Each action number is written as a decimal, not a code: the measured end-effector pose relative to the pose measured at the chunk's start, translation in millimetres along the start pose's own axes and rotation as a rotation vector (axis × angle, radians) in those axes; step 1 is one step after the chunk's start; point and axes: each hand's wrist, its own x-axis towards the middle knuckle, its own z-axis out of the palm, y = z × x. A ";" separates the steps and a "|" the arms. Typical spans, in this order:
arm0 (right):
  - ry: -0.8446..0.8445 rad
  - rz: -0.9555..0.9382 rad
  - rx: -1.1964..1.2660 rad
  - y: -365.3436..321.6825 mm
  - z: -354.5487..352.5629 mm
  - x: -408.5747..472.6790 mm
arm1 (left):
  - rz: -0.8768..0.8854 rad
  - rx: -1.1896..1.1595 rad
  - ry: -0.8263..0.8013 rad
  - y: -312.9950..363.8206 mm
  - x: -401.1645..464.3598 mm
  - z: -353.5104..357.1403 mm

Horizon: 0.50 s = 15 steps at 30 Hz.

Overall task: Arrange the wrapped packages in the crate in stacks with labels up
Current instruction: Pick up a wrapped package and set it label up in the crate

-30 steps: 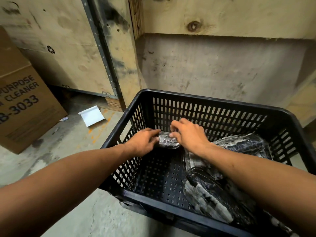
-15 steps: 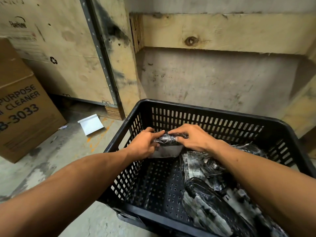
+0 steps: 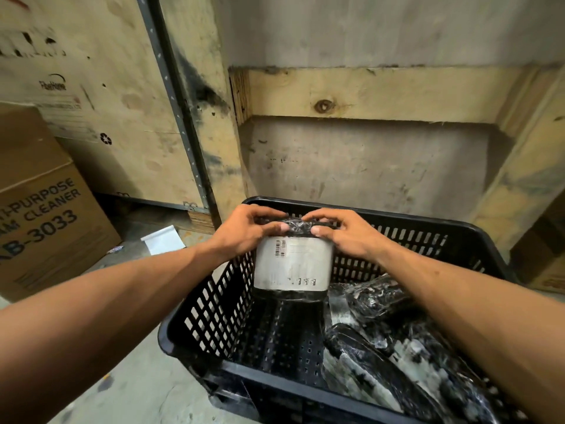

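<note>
head view | looks forward-down | close over crate [image 3: 397, 218] | faces wall [image 3: 367, 166]

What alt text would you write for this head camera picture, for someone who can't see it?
Two bare hands, left hand and right hand, hold a plastic-wrapped package upright, white label facing the camera, over a black crate. More wrapped packages lie jumbled in its right side; a cardboard box stands to the left.

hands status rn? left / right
Left hand: closed on the top edge of the wrapped package, label facing the camera.
Right hand: closed on the same package's top edge.
</note>
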 end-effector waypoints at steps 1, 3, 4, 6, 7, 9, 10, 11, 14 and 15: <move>0.029 0.003 0.022 2.2 -0.6 -3.2 | 0.011 -0.022 0.002 2.2 -0.3 1.2; 0.086 0.004 0.065 1.9 -0.1 -9.4 | 0.043 -0.028 -0.014 4.8 -5.6 1.3; 0.110 0.008 0.094 1.1 -1.0 -11.9 | 0.057 -0.021 -0.025 4.2 -7.5 2.5; 0.146 0.016 0.126 -1.9 -4.8 -16.4 | 0.078 -0.021 -0.026 0.5 -10.1 4.9; 0.163 0.024 0.134 -4.0 -7.1 -18.7 | 0.079 -0.032 -0.018 -0.8 -11.4 6.3; 0.202 0.044 0.173 -7.9 -10.5 -23.8 | 0.070 -0.047 -0.011 -2.6 -16.1 7.1; 0.223 0.059 0.197 -9.6 -12.2 -25.9 | 0.068 -0.036 -0.018 -3.6 -18.9 7.0; 0.237 0.076 0.212 -10.8 -13.0 -27.8 | 0.066 -0.013 -0.028 -5.5 -21.4 7.1; 0.241 0.103 0.276 -10.6 -11.7 -33.7 | 0.060 0.042 -0.030 -7.9 -25.3 8.2; 0.226 0.113 0.296 -9.0 -10.6 -35.7 | 0.044 0.024 -0.031 -7.1 -25.0 7.9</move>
